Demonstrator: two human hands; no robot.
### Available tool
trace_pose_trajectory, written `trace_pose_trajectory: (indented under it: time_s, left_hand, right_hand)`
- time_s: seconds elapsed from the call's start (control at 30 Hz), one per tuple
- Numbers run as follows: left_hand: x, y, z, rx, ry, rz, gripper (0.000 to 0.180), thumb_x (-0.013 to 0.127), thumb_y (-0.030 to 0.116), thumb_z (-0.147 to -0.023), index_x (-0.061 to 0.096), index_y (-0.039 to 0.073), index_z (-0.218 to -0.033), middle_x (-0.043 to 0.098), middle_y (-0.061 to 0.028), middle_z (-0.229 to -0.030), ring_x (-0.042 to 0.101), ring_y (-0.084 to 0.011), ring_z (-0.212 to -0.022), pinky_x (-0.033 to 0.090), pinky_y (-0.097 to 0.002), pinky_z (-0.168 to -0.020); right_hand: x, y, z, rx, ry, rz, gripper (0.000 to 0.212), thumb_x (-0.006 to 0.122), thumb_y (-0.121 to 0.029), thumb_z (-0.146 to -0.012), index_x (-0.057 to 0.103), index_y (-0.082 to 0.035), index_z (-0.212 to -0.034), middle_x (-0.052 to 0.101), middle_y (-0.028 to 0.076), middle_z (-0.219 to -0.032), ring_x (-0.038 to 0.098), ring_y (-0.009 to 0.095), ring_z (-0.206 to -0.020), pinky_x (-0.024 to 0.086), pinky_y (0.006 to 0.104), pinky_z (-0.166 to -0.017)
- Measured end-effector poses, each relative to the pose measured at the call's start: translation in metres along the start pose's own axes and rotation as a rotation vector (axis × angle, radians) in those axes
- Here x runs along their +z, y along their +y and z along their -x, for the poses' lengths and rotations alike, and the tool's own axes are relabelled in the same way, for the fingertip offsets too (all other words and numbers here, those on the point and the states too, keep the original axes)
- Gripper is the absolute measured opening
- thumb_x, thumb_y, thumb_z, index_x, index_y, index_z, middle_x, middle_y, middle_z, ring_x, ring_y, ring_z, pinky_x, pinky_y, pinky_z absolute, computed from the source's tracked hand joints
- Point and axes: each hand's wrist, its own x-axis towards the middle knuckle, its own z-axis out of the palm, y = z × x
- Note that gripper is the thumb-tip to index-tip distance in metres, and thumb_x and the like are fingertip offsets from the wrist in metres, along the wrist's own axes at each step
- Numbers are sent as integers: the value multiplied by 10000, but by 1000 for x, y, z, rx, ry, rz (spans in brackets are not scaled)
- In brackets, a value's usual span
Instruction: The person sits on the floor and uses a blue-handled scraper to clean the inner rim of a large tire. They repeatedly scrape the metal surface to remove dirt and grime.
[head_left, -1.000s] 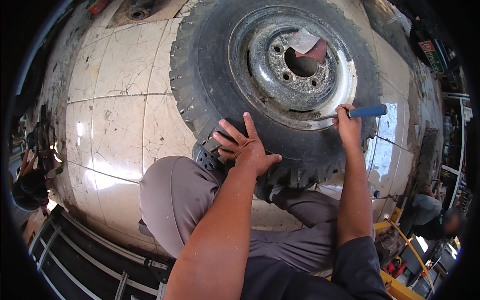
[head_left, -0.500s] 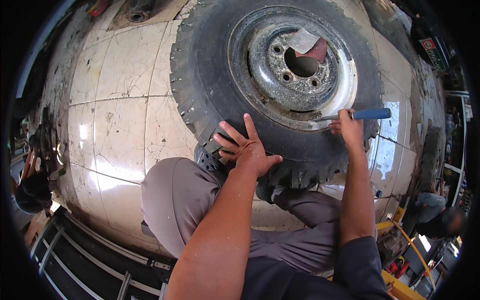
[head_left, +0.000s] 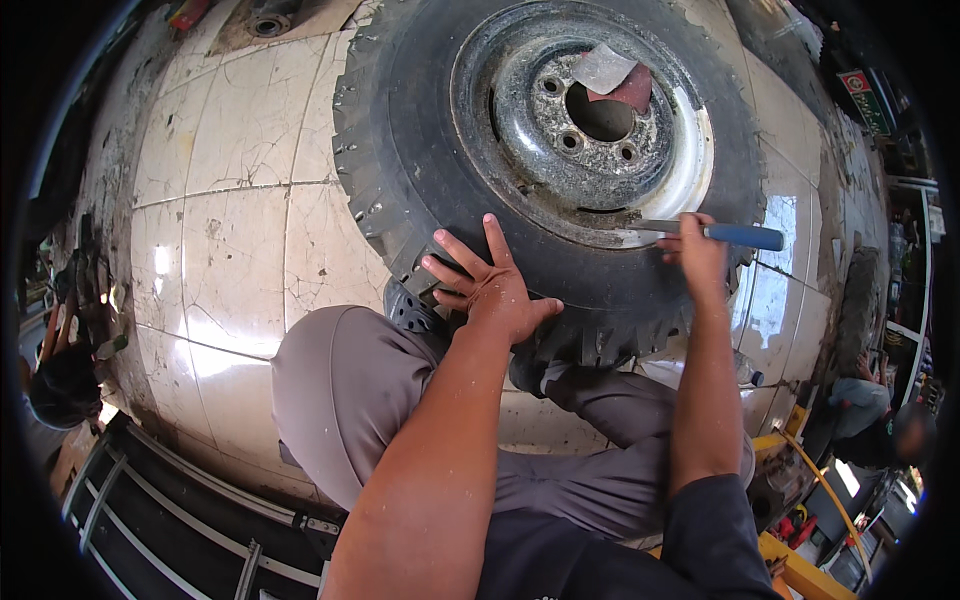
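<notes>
A large black tyre (head_left: pixel 415 130) lies flat on the floor, mounted on a worn metal wheel rim (head_left: pixel 693 150). The rim's right side is bright; elsewhere it is dull and spotted. My left hand (head_left: pixel 497 298) rests spread on the near left sidewall, holding nothing. With my right hand (head_left: pixel 697 250) I grip a blue-handled tool (head_left: pixel 745 236) with a narrow metal blade, possibly a scraper. Its blade points left over the rim's near edge; whether it touches is hard to tell. A grey sheet (head_left: pixel 604 70) and a reddish one, like sandpaper (head_left: pixel 631 92), overlap at the centre hole.
Cracked pale tiles (head_left: pixel 235 150) surround the tyre. A black-and-silver metal frame (head_left: pixel 185 510) stands at lower left. Yellow metal bars (head_left: pixel 800 570) are at lower right, and a plastic bottle (head_left: pixel 745 370) lies by the tyre. Another person (head_left: pixel 875 430) is at the far right.
The tool's blade is raised slightly and now lies more level, pointing left across the rim. My left hand stays spread on the tyre. The whole view has shifted a little.
</notes>
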Motion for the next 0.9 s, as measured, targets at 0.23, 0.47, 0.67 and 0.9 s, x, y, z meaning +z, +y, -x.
trace_pose_trajectory:
  time_s: [0.23,0.47,0.67,0.9]
  left_hand:
    - [-3,2,0,-41,-33,-20,1426,850,499,-660,-277,180,-1475,-413,-370,-1385,-302,-636,-1278,119,-717,-1068]
    - [-3,1,1,-24,-36,-3,1384,838,477,-687,-252,188,-1489,-392,-373,-1403,-295,-643,-1277,102,-731,-1058]
    - [-2,2,1,-37,-25,-39,1405,840,496,-676,-269,187,-1481,-403,-368,-1396,-294,-638,-1281,113,-722,-1063]
    - [-1,4,-1,-54,-26,-55,1439,851,515,-649,-285,193,-1472,-414,-363,-1390,-277,-622,-1305,118,-706,-1076]
  right_hand:
    - [-11,-9,-5,79,-91,-60,372,593,-213,-927,543,68,-1164,633,183,-1031,702,263,-780,572,319,-584]
    - [-31,-6,-25,27,-150,-40,405,662,-201,-904,572,33,-1222,616,172,-1117,686,274,-906,585,328,-717]
    - [-25,5,-22,-2,-121,-105,366,664,-173,-890,602,21,-1193,629,162,-1101,690,288,-883,587,332,-707]
    - [-16,2,-16,-25,-109,-148,329,649,-159,-894,599,14,-1169,635,156,-1053,699,274,-825,584,317,-650]
